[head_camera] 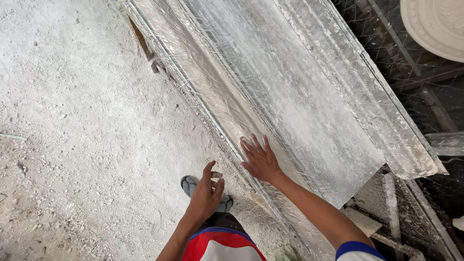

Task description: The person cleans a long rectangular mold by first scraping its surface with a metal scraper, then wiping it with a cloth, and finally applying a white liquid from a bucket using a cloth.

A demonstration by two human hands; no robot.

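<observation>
A long plaster moulding form [290, 87] runs from the top middle down to the lower right, its pale surface streaked with white fibre strands. My right hand [260, 158] lies flat on its near sloping face, fingers spread and pointing up along it. My left hand [207, 192] hovers just left of the form's lower edge, above the floor, fingers loosely curled and holding nothing. Below it a foot in a grey sandal [190, 184] shows on the ground.
Dusty, plaster-covered floor [82, 125] fills the left half. A round ornamental plaster piece [437, 24] sits at the top right above a dark metal frame with wire mesh [425, 96]. Plaster-crusted boards [386, 203] lie at the lower right.
</observation>
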